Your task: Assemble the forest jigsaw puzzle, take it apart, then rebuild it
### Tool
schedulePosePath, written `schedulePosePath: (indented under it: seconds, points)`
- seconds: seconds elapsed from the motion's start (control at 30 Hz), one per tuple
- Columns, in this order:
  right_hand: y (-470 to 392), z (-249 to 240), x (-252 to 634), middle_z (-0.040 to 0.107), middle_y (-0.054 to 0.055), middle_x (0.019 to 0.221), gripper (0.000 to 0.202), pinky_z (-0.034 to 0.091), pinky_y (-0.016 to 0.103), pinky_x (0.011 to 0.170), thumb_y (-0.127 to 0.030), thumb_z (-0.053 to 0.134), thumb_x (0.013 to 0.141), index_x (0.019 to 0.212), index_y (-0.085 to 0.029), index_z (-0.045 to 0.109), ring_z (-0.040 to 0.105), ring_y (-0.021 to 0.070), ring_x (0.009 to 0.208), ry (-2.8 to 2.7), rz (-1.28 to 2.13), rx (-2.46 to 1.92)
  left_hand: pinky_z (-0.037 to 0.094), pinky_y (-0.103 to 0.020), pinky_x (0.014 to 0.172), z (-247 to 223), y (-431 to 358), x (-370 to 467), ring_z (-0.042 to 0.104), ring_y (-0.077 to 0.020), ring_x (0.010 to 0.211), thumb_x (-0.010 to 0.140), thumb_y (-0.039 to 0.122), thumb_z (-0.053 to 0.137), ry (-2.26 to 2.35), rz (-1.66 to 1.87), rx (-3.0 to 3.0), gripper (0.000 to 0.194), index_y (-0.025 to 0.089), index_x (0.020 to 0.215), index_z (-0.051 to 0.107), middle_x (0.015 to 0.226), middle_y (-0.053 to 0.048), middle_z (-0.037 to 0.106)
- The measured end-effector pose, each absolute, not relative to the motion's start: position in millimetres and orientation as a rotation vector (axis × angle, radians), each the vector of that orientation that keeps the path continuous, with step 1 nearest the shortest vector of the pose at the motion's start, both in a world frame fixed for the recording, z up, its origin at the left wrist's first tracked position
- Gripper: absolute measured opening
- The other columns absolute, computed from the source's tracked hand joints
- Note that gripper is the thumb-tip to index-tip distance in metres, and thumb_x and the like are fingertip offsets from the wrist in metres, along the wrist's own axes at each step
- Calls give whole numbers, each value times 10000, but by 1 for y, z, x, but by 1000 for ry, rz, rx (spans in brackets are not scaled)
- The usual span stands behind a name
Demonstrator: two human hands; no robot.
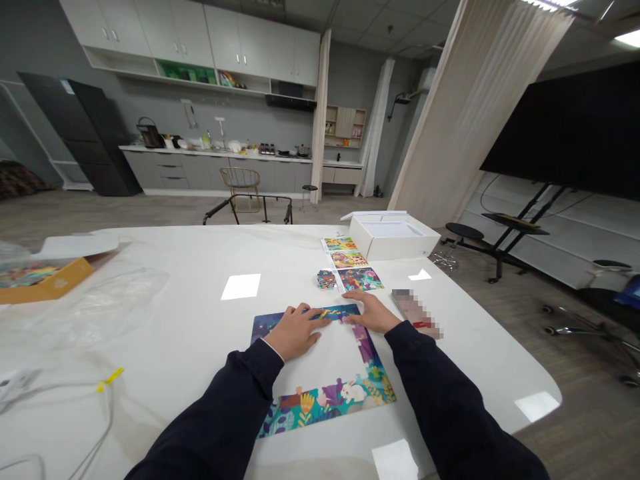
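Both hands lie flat: the left hand (295, 331) and right hand (371, 312) press fingers-spread on the top edge of the jigsaw frame (330, 393) beneath them. Seemingly seating border pieces; next, fetching from the piece stack (326, 279) just beyond.

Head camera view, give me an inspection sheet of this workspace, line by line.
Surface: white table, glossy, with light reflections.
Job's things: jigsaw frame, its colourful border in place along the top, right and bottom, its middle bare; stack of loose pieces; picture cards beyond it.
Clutter: open white box; orange box at the left edge; clear plastic wrap.
Hands: left hand and right hand both flat on the frame's top edge, holding nothing.
Cables: white cable with a yellow tag, near left.
Surroundings: kitchen counter, wire chair, curtains, large dark screen.
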State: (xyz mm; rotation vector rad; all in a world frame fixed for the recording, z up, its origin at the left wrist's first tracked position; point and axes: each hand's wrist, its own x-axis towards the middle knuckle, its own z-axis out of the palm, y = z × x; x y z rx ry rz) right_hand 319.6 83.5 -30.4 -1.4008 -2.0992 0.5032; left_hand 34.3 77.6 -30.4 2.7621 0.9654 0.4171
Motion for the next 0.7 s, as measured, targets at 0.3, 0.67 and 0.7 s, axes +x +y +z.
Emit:
schedulePosePath:
  seconds: [0.3, 0.67, 0.7]
  points:
    - [87, -44, 343, 757, 109, 1188, 262, 519, 459, 1050, -264, 706, 892, 1143, -222, 769, 688, 271, 1134, -2017, 458, -1341, 434, -478, 1067, -11, 82, 56, 482, -320, 1325, 916, 301, 684, 917, 318, 2760, 459, 283, 1365, 590, 1454, -83, 573]
    - [82, -53, 340, 768, 108, 1113, 292, 514, 468, 1037, -164, 765, 815, 1102, -211, 785, 683, 282, 1092, -2042, 436, -1322, 383, -578, 1080, -25, 86, 65, 451, -362, 1375, 968, 334, 611, 927, 233, 2782, 503, 362, 1463, 529, 1565, -57, 514]
    - [82, -53, 340, 768, 108, 1116, 297, 515, 468, 1035, -164, 771, 810, 1103, -211, 785, 683, 283, 1090, -2043, 433, -1323, 383, -583, 1080, -25, 86, 65, 450, -364, 1376, 970, 332, 608, 927, 229, 2783, 507, 361, 1469, 524, 1567, -55, 513]
